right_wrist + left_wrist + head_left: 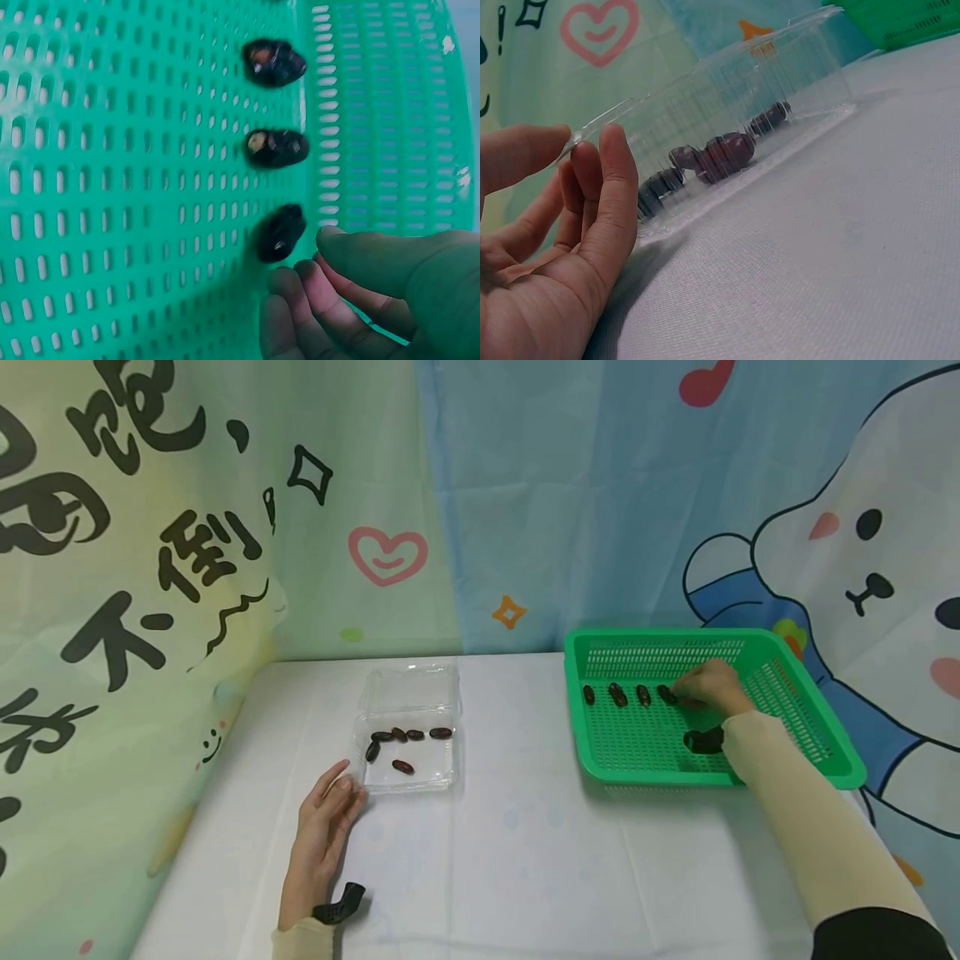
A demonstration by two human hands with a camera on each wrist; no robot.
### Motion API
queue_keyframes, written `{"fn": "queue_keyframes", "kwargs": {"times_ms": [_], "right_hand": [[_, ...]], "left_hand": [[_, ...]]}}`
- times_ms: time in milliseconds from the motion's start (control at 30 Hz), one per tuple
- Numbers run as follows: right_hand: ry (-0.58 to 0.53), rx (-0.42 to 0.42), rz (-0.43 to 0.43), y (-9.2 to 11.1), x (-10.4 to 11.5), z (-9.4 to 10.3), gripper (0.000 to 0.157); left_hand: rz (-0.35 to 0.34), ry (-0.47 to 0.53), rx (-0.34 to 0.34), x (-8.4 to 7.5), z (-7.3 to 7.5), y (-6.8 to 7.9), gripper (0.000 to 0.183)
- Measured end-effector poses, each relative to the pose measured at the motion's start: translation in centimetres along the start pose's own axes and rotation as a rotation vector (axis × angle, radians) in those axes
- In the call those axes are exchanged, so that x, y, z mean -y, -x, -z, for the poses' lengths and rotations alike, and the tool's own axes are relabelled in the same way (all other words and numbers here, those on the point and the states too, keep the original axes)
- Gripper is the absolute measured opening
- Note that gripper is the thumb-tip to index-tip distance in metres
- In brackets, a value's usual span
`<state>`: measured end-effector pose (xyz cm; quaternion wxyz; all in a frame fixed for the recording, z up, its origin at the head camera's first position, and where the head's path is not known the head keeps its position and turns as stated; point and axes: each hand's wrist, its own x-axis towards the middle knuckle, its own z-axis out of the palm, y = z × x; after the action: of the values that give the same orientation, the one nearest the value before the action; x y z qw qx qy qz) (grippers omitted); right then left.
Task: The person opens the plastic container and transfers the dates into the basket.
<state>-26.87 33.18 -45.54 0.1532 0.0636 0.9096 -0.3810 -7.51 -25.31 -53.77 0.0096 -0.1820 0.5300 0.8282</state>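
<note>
Nearest me, on the white-covered surface [540, 860], my left hand [324, 822] holds the clear box [420, 789] by its near left rim, between thumb and fingers. Six dates [402, 767] lie inside: five along the far and left sides, one closer to me. The lid [408, 689] is folded back behind them. Farther off, my right hand [716, 685] is inside the green basket [637, 743], thumb and fingers parted, gripping nothing. Its fingertips are just beside the rightmost date [666, 694] of four, spaced in a row on the basket's floor. Behind everything hangs a printed cloth [525, 485] with a white bear [873, 539] on the right.
</note>
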Motion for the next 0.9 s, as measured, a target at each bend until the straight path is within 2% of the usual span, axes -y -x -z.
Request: {"fn": "queue_keyframes", "kwargs": {"times_ms": [200,367,467,700,900], "right_hand": [[0.065,0.022,0.082,0.7,1.4,0.0,0.026],[0.102,0.026,0.101,1.4,3.5,-0.1,0.043],[0.113,0.017,0.109,1.9,4.9,-0.4,0.045],[0.056,0.039,0.191,3.7,8.7,-2.1,0.04],[0.081,0.061,0.292,4.9,11.4,-4.0,0.032]], "left_hand": [[0.0,0.003,0.0,0.0,0.0,0.1,0.054],[0.005,0.005,-0.001,0.0,0.0,0.0,0.054],[0.006,0.006,-0.004,0.0,0.0,0.0,0.053],[-0.022,0.005,0.004,0.1,0.0,0.1,0.049],[-0.031,-0.019,0.009,0.0,-0.1,0.1,0.051]]}}
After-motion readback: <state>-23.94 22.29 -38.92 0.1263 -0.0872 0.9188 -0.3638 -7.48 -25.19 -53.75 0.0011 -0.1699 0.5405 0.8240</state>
